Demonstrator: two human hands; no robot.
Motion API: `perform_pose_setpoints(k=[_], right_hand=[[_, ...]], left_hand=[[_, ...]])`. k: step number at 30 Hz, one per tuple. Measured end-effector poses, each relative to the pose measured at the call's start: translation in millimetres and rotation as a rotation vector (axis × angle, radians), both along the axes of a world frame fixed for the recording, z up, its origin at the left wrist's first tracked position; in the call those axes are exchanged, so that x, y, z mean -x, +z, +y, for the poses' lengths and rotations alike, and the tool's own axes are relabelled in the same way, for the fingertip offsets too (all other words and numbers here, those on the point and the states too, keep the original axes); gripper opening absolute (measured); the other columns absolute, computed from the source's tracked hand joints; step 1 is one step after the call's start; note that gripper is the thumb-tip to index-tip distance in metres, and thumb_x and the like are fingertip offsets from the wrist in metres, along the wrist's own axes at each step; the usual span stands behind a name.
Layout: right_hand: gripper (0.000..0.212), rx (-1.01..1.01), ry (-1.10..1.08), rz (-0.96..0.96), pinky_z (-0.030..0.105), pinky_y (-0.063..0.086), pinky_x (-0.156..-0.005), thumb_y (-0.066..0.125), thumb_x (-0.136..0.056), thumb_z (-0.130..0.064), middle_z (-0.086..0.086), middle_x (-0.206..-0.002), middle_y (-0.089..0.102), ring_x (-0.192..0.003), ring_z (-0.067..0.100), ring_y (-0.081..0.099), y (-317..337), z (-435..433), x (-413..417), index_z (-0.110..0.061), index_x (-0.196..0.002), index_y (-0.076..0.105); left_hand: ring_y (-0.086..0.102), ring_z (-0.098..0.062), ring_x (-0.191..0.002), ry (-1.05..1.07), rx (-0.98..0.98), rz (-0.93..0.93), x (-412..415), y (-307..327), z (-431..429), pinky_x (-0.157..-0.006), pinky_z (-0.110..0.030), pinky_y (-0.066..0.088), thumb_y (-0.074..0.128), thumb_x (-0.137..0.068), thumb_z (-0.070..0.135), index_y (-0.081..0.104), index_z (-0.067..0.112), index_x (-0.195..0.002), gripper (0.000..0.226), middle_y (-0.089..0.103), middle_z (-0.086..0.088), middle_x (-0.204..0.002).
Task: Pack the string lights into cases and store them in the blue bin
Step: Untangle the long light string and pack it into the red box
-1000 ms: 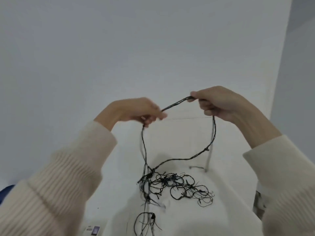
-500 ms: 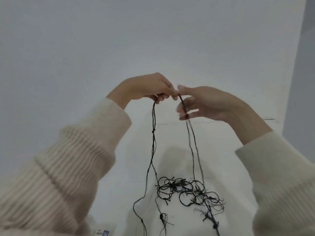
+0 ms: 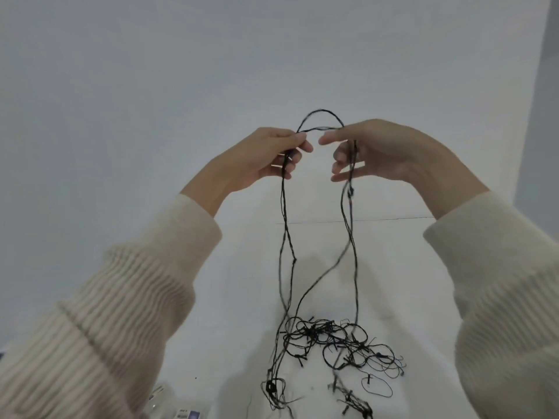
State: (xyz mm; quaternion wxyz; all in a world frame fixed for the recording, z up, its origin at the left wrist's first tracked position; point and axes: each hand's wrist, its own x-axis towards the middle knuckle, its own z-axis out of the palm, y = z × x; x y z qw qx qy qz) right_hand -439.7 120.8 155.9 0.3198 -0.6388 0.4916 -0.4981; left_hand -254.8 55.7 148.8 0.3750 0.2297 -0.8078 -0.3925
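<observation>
A black string of lights [image 3: 340, 343] lies tangled on the white table, with several strands rising to my raised hands. My left hand [image 3: 266, 155] pinches the wire between thumb and fingers, and strands hang straight down from it. My right hand [image 3: 378, 152] is a short way to the right, fingers loosely spread, with the wire looped over it and hanging past its fingers. A short arc of wire [image 3: 320, 113] bridges the two hands above the fingertips. No case or blue bin can be made out.
The white table [image 3: 230, 313] meets a pale wall at a seam behind the hanging wires. Small packets or labels [image 3: 187, 414] lie at the bottom edge, left of the tangle. Cream knitted sleeves cover both forearms.
My hands have drawn apart from where they met half a second ago. A loop of wire now arcs between them, and more strands hang down from each hand.
</observation>
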Motion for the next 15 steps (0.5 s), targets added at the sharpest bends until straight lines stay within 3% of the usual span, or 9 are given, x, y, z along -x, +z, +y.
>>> perform_pose_setpoints(k=[4,7,9,10,12,15], right_hand=[[0.012,0.037,0.025,-0.007,0.034,0.058,-0.075,0.056,-0.091,-0.016,0.0,-0.057,0.052,-0.057,0.015,0.055,10,-6,-12,-0.009,-0.085,0.064],[0.014,-0.003,0.097,-0.054,0.025,0.054,-0.057,0.053,-0.092,-0.007,0.002,-0.061,0.051,-0.051,0.012,0.051,11,-11,-24,-0.009,-0.081,0.061],[0.01,-0.008,0.104,-0.146,0.022,0.048,-0.049,0.05,-0.092,-0.002,0.004,-0.064,0.05,-0.049,0.012,0.048,11,-15,-29,-0.008,-0.092,0.058],[0.013,0.002,0.099,-0.212,0.022,0.046,-0.047,0.047,-0.092,0.001,0.005,-0.065,0.05,-0.048,0.012,0.047,11,-18,-30,-0.008,-0.096,0.056],[0.018,0.057,0.084,-0.396,0.022,0.043,-0.045,0.041,-0.091,0.006,0.008,-0.066,0.049,-0.046,0.012,0.043,12,-21,-28,-0.008,-0.096,0.051],[0.025,0.185,0.062,-0.76,0.02,0.042,-0.044,0.033,-0.09,0.011,0.01,-0.066,0.048,-0.052,0.015,0.04,16,-21,-12,-0.007,-0.091,0.049]], left_hand=[[0.056,-0.013,-0.066,-0.042,-0.117,0.046,8,-4,1,-0.062,-0.022,0.052,0.059,-0.09,0.024,0.058,0.012,-0.088,0.012,0.057,-0.001,-0.076],[0.062,-0.016,-0.087,-0.238,-0.271,0.047,18,-22,3,-0.08,-0.03,0.053,0.059,-0.085,0.033,0.058,0.016,-0.104,0.025,0.063,0.0,-0.09],[0.063,-0.017,-0.1,-0.308,-0.305,0.049,26,-39,4,-0.094,-0.036,0.048,0.056,-0.087,0.033,0.056,0.02,-0.107,0.024,0.067,-0.002,-0.1],[0.065,-0.018,-0.097,-0.328,-0.332,0.049,29,-47,6,-0.096,-0.038,0.047,0.055,-0.089,0.029,0.055,0.019,-0.107,0.021,0.069,-0.003,-0.095],[0.066,-0.015,-0.07,-0.353,-0.401,0.001,29,-63,8,-0.091,-0.038,0.051,0.053,-0.093,0.017,0.055,0.013,-0.105,0.013,0.062,0.001,-0.066],[0.044,-0.009,-0.044,-0.266,-0.363,-0.236,14,-75,1,-0.072,-0.029,0.057,0.049,-0.095,0.013,0.058,0.008,-0.093,0.011,0.036,0.007,-0.05]])
